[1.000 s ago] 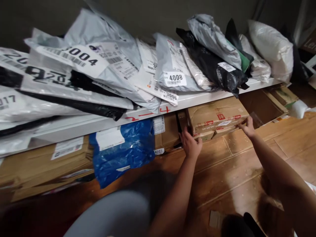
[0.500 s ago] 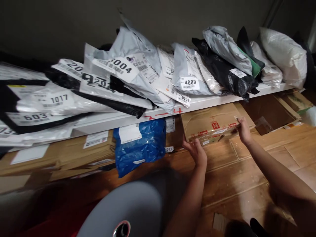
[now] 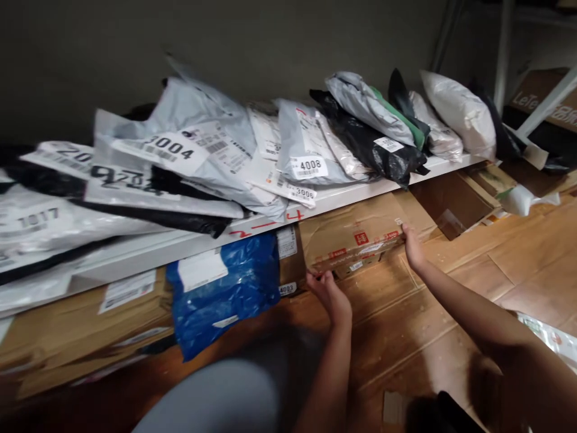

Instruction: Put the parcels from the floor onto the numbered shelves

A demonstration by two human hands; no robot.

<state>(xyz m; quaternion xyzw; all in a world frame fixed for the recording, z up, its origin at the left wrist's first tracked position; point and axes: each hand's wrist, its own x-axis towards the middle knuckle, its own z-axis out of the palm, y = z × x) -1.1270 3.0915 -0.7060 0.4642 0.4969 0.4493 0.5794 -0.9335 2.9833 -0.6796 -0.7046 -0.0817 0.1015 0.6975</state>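
Beneath the white shelf, a brown cardboard box (image 3: 336, 237) with red printing lies partly under the shelf edge. My left hand (image 3: 332, 294) grips its lower left front corner, the fingers curled under the bottom edge. At the right end of the box's front, my right hand (image 3: 412, 248) grips the edge, with its far fingers hidden behind the cardboard. Just left of the box stands another carton (image 3: 291, 258) labelled 4003. A blue plastic parcel (image 3: 228, 282) with white labels is beside that carton.
Labelled parcel bags, such as the grey one marked 4008 (image 3: 311, 144), crowd the white shelf (image 3: 333, 204). An open carton (image 3: 455, 201) stands right of the box. Wooden floor (image 3: 455, 276) stretches in front. White metal posts (image 3: 502, 60) rise at the right.
The view has swung right, so shelf and parcels appear further left and more shows at the right. Both hands keep their hold on the box, which has hardly moved against the shelf.
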